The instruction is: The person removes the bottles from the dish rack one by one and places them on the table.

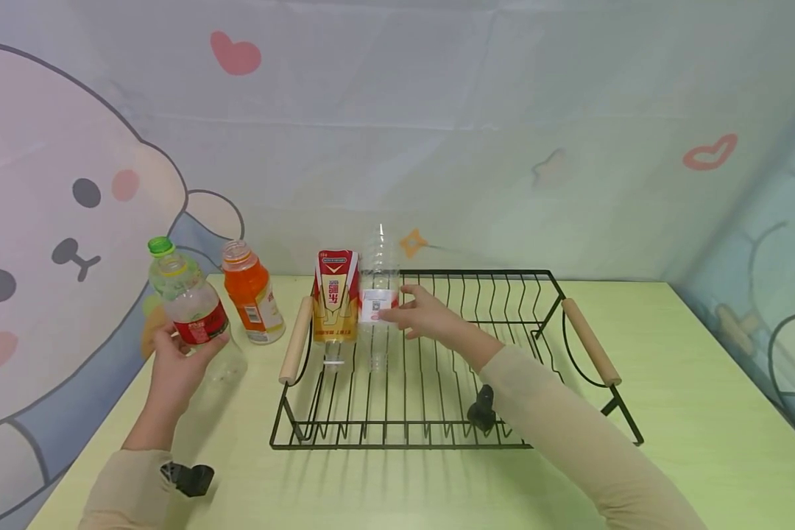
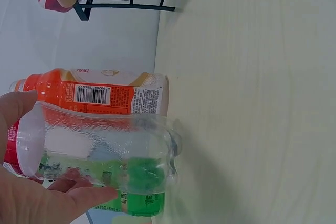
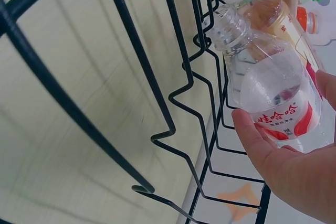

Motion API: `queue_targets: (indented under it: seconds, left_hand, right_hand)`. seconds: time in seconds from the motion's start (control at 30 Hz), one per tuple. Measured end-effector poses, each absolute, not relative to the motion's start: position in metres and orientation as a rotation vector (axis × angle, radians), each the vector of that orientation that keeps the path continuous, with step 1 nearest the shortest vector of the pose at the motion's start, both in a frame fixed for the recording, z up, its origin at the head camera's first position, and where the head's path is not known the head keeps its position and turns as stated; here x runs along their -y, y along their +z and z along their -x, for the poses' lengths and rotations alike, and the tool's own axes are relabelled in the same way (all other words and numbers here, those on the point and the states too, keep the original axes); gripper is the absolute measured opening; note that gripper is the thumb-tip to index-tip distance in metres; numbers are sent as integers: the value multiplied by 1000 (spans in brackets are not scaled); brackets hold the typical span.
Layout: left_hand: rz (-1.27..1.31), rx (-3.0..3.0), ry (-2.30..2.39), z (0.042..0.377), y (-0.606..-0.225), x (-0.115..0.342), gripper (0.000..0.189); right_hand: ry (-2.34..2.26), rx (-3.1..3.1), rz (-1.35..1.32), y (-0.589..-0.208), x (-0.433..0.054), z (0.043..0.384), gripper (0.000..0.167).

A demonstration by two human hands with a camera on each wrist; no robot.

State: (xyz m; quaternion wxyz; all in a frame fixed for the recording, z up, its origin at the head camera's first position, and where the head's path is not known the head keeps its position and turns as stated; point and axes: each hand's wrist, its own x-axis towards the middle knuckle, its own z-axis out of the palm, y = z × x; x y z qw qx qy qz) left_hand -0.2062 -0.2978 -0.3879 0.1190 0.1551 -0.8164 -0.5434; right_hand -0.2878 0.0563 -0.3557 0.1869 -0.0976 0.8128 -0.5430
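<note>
My left hand (image 1: pixel 180 368) grips a clear plastic bottle (image 2: pixel 105 142) around its red label. In the head view this bottle leans with its base toward the table. A green bottle (image 2: pixel 144 203) stands just behind it, partly hidden, and an orange-bodied bottle (image 1: pixel 252 291) is to its right. Over the dish rack (image 1: pixel 430 423), my right hand (image 1: pixel 430 316) holds a clear water bottle (image 3: pixel 283 106) with a white and red label between thumb and fingers. That bottle is neck-down among the wires. Beside it, a gold and red bottle (image 1: pixel 336 302) also sits neck-down in the rack.
The black wire rack has a wooden handle (image 1: pixel 589 341) on the right and another wooden handle (image 1: pixel 296 340) on the left. It stands on a pale yellow-green table (image 1: pixel 695 412). A printed cloth backdrop (image 1: pixel 437 132) hangs behind.
</note>
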Motion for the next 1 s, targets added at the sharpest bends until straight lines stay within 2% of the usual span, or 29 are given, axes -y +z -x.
queue_targets:
  seconds: [0.53, 1.0]
  left_hand:
    - [-464, 2373, -1641, 208, -390, 301, 87]
    - [-454, 2386, -1645, 207, -391, 300, 89]
  right_hand:
    - [-1492, -2292, 253, -361, -52, 288, 87]
    - [-1509, -2298, 260, -365, -50, 288, 92]
